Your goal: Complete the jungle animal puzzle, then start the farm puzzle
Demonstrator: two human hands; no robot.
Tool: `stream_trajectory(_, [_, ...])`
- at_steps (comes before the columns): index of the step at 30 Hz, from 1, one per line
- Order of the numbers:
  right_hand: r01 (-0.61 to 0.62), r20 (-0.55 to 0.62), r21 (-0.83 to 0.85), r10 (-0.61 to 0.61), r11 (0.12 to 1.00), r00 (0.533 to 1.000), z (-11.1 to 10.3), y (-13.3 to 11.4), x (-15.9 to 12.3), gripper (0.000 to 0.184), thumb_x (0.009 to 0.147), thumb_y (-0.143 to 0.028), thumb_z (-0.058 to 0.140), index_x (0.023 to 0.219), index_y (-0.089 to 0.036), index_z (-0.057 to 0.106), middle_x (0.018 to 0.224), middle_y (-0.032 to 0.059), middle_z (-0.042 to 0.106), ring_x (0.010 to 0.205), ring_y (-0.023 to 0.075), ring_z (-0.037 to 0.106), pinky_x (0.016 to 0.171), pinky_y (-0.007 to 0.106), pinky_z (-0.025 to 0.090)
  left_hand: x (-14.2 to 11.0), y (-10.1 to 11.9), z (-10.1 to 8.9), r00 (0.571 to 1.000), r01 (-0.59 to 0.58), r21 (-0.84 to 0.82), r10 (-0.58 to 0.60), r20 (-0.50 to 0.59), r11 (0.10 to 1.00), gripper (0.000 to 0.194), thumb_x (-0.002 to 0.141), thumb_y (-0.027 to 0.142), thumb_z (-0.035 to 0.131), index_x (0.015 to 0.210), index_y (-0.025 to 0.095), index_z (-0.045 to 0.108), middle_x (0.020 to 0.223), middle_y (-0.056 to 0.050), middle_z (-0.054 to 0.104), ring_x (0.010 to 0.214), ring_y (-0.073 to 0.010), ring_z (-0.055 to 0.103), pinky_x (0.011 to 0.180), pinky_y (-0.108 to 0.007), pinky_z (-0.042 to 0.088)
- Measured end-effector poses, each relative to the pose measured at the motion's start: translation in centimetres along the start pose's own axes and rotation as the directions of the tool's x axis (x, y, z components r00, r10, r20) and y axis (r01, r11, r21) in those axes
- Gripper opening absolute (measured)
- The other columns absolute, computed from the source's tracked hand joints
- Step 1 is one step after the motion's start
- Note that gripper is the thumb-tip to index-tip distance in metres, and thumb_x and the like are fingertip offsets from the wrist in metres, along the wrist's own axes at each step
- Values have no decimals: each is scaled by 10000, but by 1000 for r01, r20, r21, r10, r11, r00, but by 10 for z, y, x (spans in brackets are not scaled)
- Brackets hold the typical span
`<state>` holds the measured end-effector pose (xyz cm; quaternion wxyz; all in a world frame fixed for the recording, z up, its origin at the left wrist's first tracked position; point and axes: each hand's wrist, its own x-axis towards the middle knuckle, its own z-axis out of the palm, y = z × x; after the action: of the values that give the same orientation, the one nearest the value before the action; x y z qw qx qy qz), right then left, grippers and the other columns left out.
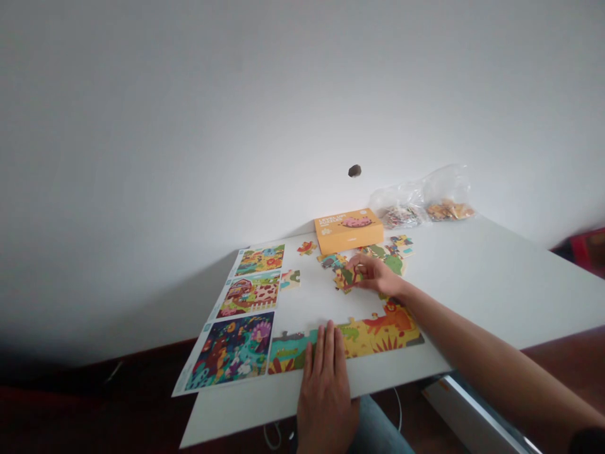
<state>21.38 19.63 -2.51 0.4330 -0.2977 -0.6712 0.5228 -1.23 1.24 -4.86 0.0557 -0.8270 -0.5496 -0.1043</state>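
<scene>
My left hand (326,372) lies flat, fingers stretched out, its fingertips resting on the joined bottom row of a jigsaw puzzle (363,334). That row shows a crocodile, red leaves and an orange lion, and it turns upward at its right end. Farther back, my right hand (373,274) pinches a puzzle piece (348,277) in yellow, green and red, just above or on the table; which of the two I cannot tell. Other pieces (331,260) lie just behind it, and more green ones (392,260) are partly hidden by the hand.
A picture sheet (234,328) with three printed scenes lies at the left. Loose pieces include an orange one (307,248) and a pale one (290,279). An orange puzzle box (350,231) and clear bags of pieces (425,205) stand by the wall. The white table (510,277) has a near edge.
</scene>
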Motion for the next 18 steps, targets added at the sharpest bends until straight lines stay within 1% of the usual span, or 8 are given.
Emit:
stream_trajectory(2, [12, 77, 34, -14, 999, 997, 7, -3, 0, 412, 670, -162, 720, 1075, -171, 640, 1095, 74, 613, 842, 164, 609, 692, 272, 487, 0, 1, -1, 1000, 1, -9, -1, -13, 1000, 888, 795, 348, 590, 1558, 105, 206, 1622, -125, 201, 1492, -309, 200, 1200, -463, 226])
stream_trajectory(4, [-3, 122, 8, 2, 1000, 993, 11, -6, 0, 322, 701, -152, 694, 1022, -147, 671, 1017, 70, 641, 777, 142, 597, 659, 255, 471, 0, 1, -1, 1000, 4, -13, -4, -26, 1000, 889, 798, 352, 594, 1559, 110, 203, 1621, -123, 208, 1488, -311, 213, 1197, -459, 229])
stream_trajectory(6, [-34, 138, -41, 39, 999, 990, 13, -7, 0, 273, 748, -158, 670, 1019, -130, 687, 911, 58, 667, 679, 113, 562, 601, 233, 442, 0, 2, -1, 999, 6, -21, -7, -31, 1000, 887, 801, 359, 596, 1559, 112, 206, 1619, -122, 214, 1485, -310, 220, 1198, -454, 226])
stream_trajectory(8, [-61, 151, -48, 67, 997, 986, 13, -6, -1, 329, 777, -171, 668, 1103, -125, 670, 948, 77, 697, 658, 104, 553, 589, 229, 445, 0, 2, -1, 1000, 12, -34, -13, -20, 999, 882, 806, 365, 595, 1557, 111, 211, 1621, -120, 208, 1488, -305, 214, 1201, -450, 218])
stream_trajectory(11, [-73, 155, 22, 69, 997, 986, 13, -3, -1, 482, 791, -209, 698, 1255, -136, 592, 1165, 143, 680, 745, 126, 595, 646, 257, 497, 0, 3, -2, 1000, 22, -41, -23, -4, 999, 880, 808, 363, 592, 1558, 109, 208, 1625, -117, 195, 1493, -301, 200, 1203, -455, 209])
stream_trajectory(13, [-83, 165, 60, 72, 995, 984, 13, -1, -1, 543, 804, -237, 708, 1313, -144, 545, 1213, 164, 664, 807, 147, 619, 676, 274, 518, 0, 3, -2, 1000, 25, -38, -25, 0, 999, 884, 808, 364, 592, 1559, 111, 202, 1627, -110, 189, 1495, -297, 194, 1205, -454, 210])
stream_trajectory(16, [-73, 179, 68, 60, 995, 982, 14, -1, -2, 545, 824, -263, 704, 1330, -155, 534, 1226, 160, 656, 861, 162, 635, 703, 286, 532, 1, 3, -2, 1000, 22, -26, -22, -5, 999, 886, 806, 372, 595, 1559, 115, 206, 1628, -104, 195, 1494, -291, 198, 1203, -445, 225])
stream_trajectory(18, [-59, 192, 5, 57, 998, 980, 15, -3, -2, 459, 835, -269, 691, 1268, -152, 592, 1180, 135, 673, 807, 150, 636, 700, 283, 527, 1, 3, -3, 1000, 21, -13, -21, -12, 1000, 882, 804, 373, 596, 1557, 117, 216, 1626, -106, 205, 1491, -293, 203, 1199, -447, 232])
